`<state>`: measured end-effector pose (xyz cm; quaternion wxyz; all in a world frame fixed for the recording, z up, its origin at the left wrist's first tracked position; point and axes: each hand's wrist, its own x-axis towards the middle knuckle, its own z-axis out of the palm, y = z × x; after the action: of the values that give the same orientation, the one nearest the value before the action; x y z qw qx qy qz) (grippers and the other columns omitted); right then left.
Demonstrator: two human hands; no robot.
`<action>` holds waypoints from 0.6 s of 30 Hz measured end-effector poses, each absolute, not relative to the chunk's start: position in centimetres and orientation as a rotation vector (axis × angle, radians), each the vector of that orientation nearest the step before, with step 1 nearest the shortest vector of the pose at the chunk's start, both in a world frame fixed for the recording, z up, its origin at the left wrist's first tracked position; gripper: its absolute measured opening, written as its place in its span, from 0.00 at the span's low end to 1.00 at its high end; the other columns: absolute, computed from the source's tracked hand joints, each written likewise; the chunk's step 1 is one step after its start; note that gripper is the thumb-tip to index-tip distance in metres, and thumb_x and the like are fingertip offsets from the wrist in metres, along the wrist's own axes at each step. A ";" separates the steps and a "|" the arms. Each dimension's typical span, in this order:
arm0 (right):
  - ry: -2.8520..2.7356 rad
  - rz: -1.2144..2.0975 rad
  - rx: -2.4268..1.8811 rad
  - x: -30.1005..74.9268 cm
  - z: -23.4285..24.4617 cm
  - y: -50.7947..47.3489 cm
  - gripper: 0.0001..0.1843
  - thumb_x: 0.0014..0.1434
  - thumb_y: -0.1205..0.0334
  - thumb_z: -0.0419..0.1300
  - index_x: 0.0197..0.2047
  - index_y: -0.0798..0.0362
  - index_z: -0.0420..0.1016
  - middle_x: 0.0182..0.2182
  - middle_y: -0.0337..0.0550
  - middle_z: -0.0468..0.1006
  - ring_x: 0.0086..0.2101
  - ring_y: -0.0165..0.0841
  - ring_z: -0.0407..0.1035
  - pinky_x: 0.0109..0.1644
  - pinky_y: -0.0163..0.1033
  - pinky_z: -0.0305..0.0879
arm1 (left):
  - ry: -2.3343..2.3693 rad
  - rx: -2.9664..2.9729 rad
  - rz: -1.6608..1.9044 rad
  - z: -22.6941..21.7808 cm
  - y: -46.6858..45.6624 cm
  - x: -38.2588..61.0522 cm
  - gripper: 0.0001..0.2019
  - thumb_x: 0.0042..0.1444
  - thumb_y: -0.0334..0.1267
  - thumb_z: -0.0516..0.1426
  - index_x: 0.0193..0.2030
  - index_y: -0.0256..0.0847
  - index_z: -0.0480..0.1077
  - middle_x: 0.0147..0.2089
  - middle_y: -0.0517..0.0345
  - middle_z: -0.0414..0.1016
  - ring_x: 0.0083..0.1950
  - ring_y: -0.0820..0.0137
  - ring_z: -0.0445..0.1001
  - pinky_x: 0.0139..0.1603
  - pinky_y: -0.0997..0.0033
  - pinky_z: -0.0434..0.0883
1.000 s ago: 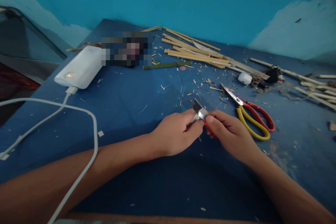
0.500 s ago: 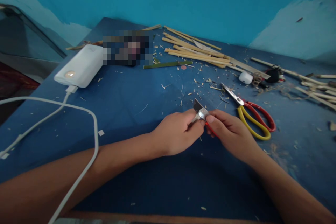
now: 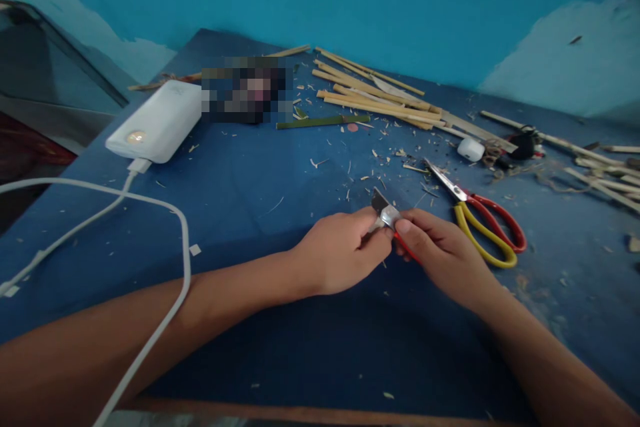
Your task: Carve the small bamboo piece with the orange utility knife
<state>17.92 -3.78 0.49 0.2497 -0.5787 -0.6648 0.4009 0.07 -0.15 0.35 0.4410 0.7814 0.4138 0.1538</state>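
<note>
My right hand (image 3: 445,253) is closed around the red handle of a utility knife (image 3: 389,215), its thumb near the metal collar. The dark blade points up and to the left, over the fingertips of my left hand (image 3: 343,250). That left hand is closed in a pinch on a small pale piece (image 3: 375,225), mostly hidden by the fingers. The two hands meet above the blue table. Just right of my right hand lie scissors (image 3: 463,197) with one red and one yellow handle loop, blades pointing away to the left.
Bamboo strips (image 3: 380,107) lie at the back, near a green strip (image 3: 320,122). Shavings litter the blue table (image 3: 240,200). A white power bank (image 3: 155,123) stands left; its cable (image 3: 185,233) crosses my left forearm. More sticks (image 3: 605,180) lie right, beyond a white case (image 3: 471,149).
The whole view has shifted slightly. Both hands, the knife and the pale piece keep nearly the same positions relative to each other.
</note>
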 end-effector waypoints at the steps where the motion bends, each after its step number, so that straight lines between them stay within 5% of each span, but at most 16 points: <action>1: -1.808 1.096 -1.576 17.9 0.5 -3.8 0.16 0.65 0.51 0.48 0.32 0.52 0.68 0.24 0.36 0.68 0.26 0.29 0.63 0.29 0.35 0.59 | 1.026 1.936 0.376 0.4 -0.2 0.1 0.16 0.61 0.47 0.45 0.27 0.41 0.59 0.23 0.65 0.64 0.24 0.75 0.62 0.25 0.73 0.54; 18: -1.817 1.077 -1.603 18.0 0.7 -3.8 0.16 0.65 0.52 0.48 0.31 0.51 0.68 0.24 0.37 0.69 0.26 0.29 0.63 0.30 0.36 0.58 | 0.994 1.941 0.307 0.4 0.0 -0.1 0.15 0.61 0.48 0.44 0.30 0.42 0.62 0.26 0.64 0.65 0.26 0.73 0.64 0.25 0.72 0.55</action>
<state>17.98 -3.78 0.66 0.2426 -0.5865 -0.6648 0.3940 -0.14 -0.01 0.45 0.4526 0.7858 0.4026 0.1245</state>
